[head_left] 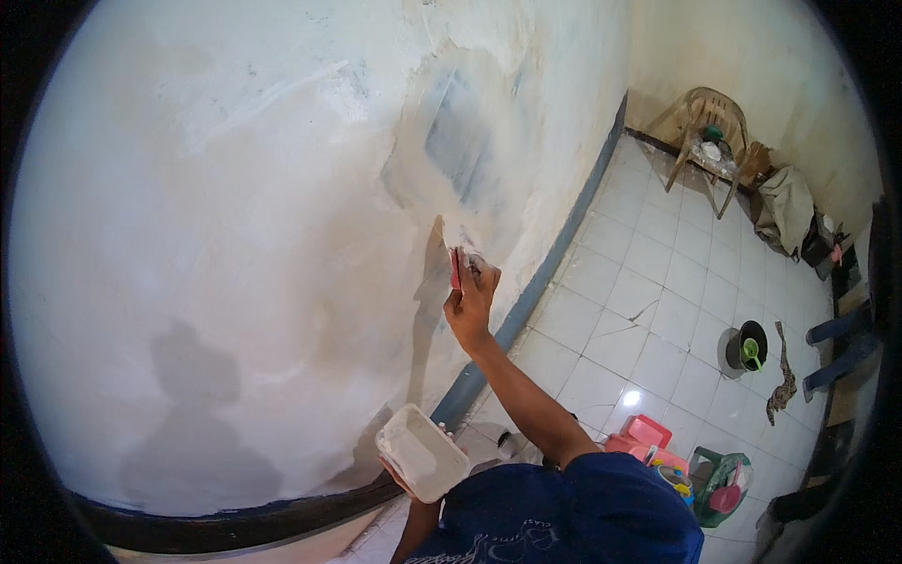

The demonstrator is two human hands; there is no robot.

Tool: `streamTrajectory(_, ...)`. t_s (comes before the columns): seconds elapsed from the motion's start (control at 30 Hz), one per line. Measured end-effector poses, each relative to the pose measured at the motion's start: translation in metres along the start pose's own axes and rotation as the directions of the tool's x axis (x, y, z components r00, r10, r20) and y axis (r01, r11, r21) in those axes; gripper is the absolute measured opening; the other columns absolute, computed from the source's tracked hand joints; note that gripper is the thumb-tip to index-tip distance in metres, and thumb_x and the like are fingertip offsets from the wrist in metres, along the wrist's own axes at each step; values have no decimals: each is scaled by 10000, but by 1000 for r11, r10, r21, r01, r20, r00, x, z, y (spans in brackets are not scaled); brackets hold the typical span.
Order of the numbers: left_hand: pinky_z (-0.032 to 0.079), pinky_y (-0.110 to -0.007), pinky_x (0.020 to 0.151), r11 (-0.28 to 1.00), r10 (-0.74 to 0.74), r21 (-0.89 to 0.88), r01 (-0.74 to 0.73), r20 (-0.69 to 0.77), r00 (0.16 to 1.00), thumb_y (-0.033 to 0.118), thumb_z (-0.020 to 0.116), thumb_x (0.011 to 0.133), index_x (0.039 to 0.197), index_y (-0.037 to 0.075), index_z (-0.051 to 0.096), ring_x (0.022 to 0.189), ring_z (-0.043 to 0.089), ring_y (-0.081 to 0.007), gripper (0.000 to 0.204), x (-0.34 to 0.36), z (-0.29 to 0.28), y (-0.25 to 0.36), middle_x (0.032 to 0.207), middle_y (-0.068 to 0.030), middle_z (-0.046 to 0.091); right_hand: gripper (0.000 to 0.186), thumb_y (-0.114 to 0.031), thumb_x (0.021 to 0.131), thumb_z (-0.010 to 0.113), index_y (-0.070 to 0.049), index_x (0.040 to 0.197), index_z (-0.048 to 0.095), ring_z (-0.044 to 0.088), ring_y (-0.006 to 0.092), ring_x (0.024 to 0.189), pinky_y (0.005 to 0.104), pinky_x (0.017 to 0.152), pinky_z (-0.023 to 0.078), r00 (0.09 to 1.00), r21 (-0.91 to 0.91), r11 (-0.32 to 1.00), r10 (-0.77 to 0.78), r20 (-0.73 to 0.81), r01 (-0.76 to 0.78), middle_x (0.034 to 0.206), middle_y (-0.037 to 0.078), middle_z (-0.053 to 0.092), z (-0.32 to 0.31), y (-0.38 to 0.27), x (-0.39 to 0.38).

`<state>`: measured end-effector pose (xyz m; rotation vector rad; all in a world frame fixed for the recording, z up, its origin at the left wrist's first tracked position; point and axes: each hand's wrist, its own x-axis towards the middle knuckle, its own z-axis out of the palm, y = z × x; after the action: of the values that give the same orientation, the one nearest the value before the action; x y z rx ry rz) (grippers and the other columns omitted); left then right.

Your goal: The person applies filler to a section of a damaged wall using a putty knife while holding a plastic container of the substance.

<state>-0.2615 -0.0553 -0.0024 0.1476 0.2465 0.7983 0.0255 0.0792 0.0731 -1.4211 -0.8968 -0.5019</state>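
Note:
My right hand (pixel 473 308) reaches out to the wall (pixel 282 235), its fingers closed on the red handle of a putty knife (pixel 457 271). White paste smears the area around the blade, which is at the wall surface just below a grey-blue patch (pixel 460 136) with a rough beige border. Low and close to my body, my left hand (pixel 398 479) grips a white rectangular plastic tub (pixel 428 455) from beneath and the side. Whitish material coats the tub's inside; most of the left fingers are hidden behind it.
A blue-grey baseboard (pixel 540 291) runs between wall and tiled floor (pixel 620 334). At the far end stands a plastic chair (pixel 711 122) with things on it, beside a draped cloth (pixel 785 209). A black bucket (pixel 749 343), pink containers (pixel 648 430) and a green stool (pixel 723 489) are on my right.

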Motion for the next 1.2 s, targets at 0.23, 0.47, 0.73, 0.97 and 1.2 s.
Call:
streamTrajectory(0.23,261,-733,1022,989,-30,-145,23,-41,999,879,482,690,1500,221,278,1276,395,-444,1063,-4,-12,6,1432,-204,374,790,163,634,537,-64,1389,482,435,357,1037,420,888,394,998,19,1000,17,55,-18,1196,172,476,26,5,-26)
streamTrajectory(0.47,317,-719,1003,994,-13,-105,6,-62,998,860,463,731,1499,199,270,1257,414,-464,1031,-4,-10,6,1414,-221,392,730,105,641,567,-47,1353,512,463,384,1112,447,949,389,974,67,997,20,227,-36,1234,196,511,-4,-6,-89)
streamTrajectory(0.73,296,-715,1017,998,-22,58,24,-45,999,864,474,718,1500,214,278,1273,404,-453,1036,3,20,4,1438,-213,376,598,53,659,495,-28,1239,615,505,365,1063,416,917,439,995,83,995,67,-75,-61,1158,156,563,-19,1,-5)
streamTrajectory(0.97,263,-717,1042,937,-17,-346,46,85,996,881,479,690,1511,215,261,1309,375,-456,1080,2,7,0,1463,-219,353,684,120,589,537,-58,1244,615,501,372,1010,431,871,433,992,102,994,-61,114,50,1152,155,571,-16,-7,-14)
streamTrajectory(1.2,320,-740,968,988,-6,-156,-1,-44,999,855,448,747,1494,214,276,1235,431,-465,998,0,10,-2,1376,-226,422,630,116,595,538,-42,1194,650,534,354,995,432,877,449,994,120,993,-2,107,-10,1072,139,581,-32,6,-56)
